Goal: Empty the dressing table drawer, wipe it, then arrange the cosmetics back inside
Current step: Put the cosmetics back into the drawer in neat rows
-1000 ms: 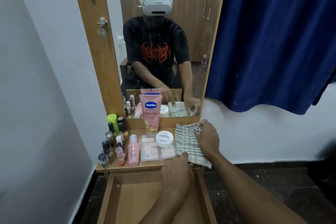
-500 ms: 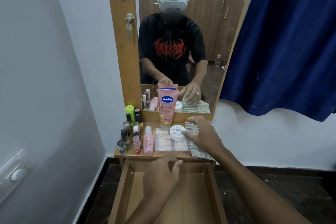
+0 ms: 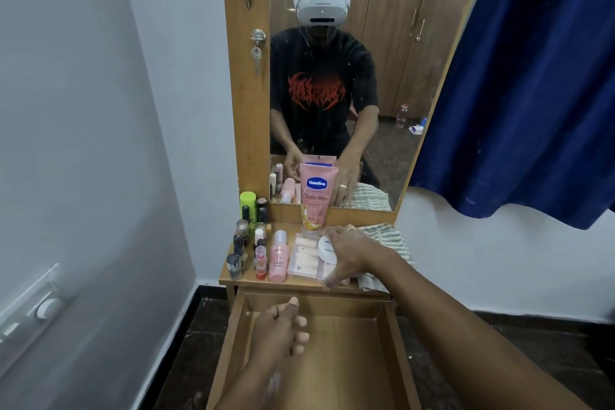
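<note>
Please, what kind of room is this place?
Probably a bedroom or dressing corner at home: a dressing table with a tall mirror, cosmetics such as a Vaseline tube on top, and wardrobe doors reflected behind the person.

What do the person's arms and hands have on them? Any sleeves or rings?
Both forearms are bare, with no sleeves, gloves or watch showing. The right hand wears a thin ring on one finger. The left hand shows no ring that I can see. In the mirror, the person wears a black short-sleeved T-shirt with a red print.
</note>
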